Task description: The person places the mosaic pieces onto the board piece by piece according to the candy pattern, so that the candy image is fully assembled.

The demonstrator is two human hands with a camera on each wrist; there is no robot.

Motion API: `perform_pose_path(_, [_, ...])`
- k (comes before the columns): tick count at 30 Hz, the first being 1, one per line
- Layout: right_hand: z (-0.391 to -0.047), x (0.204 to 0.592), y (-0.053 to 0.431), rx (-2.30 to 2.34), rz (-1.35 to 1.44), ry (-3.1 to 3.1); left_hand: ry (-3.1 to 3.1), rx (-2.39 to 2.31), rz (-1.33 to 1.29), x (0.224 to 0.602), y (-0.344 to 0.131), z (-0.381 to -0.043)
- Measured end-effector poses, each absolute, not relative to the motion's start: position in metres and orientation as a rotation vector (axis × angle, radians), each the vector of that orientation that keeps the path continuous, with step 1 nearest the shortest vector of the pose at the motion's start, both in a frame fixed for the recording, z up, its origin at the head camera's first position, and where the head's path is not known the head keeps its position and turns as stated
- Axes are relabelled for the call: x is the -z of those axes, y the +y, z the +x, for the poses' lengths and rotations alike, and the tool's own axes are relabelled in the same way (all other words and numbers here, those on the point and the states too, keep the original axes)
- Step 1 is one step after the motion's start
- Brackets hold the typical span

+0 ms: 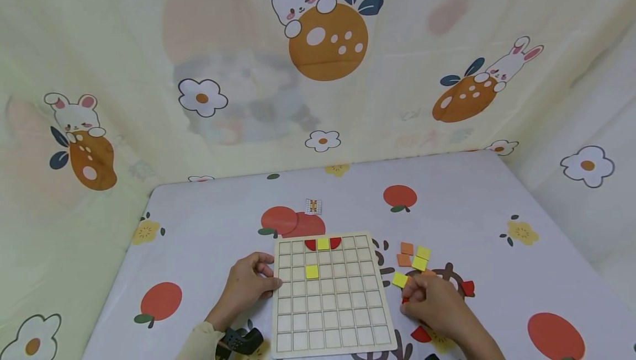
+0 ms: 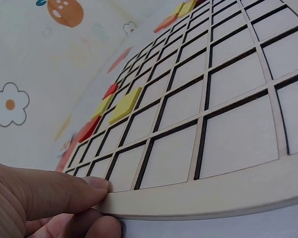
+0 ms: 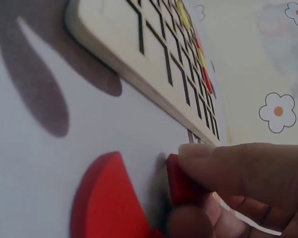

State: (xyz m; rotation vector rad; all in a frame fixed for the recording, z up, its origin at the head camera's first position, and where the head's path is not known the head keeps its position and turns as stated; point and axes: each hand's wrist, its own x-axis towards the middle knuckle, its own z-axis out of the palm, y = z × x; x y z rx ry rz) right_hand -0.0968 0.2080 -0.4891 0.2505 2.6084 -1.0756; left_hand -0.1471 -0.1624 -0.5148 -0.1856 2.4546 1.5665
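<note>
A pale wooden grid board (image 1: 343, 316) lies on the table. My left hand (image 1: 250, 277) grips its left edge, thumb on the rim and fingers curled beside it. Right of the board, my right hand (image 1: 437, 299) pinches a small red piece (image 3: 179, 181) between thumb and finger, low over the cloth. Its full shape is hidden. A red rounded wedge (image 3: 107, 193) lies near that hand. In the board's top row, a yellow square (image 1: 323, 244) sits between two red rounded pieces (image 1: 335, 243). Another yellow square (image 1: 312, 271) sits lower, in the third row.
Beyond my right hand are loose orange squares (image 1: 407, 248) and yellow squares (image 1: 423, 253). Another red piece (image 1: 467, 288) lies to their right. A small printed card (image 1: 313, 206) lies behind the board. Patterned curtains (image 1: 248, 144) enclose the table (image 1: 208, 216).
</note>
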Motion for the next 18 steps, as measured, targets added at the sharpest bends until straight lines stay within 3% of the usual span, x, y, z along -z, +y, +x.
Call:
perform_pose_path(14, [-0.129,0.477,0.197,1.485,-0.106,2.346,2.450,-1.570,-0.199,0.512,-0.163,-0.146])
perform_pose_path(18, [-0.143,0.475,0.181,1.515,-0.079,2.310,2.447,-1.569,-0.205,0.512,-0.163,-0.146])
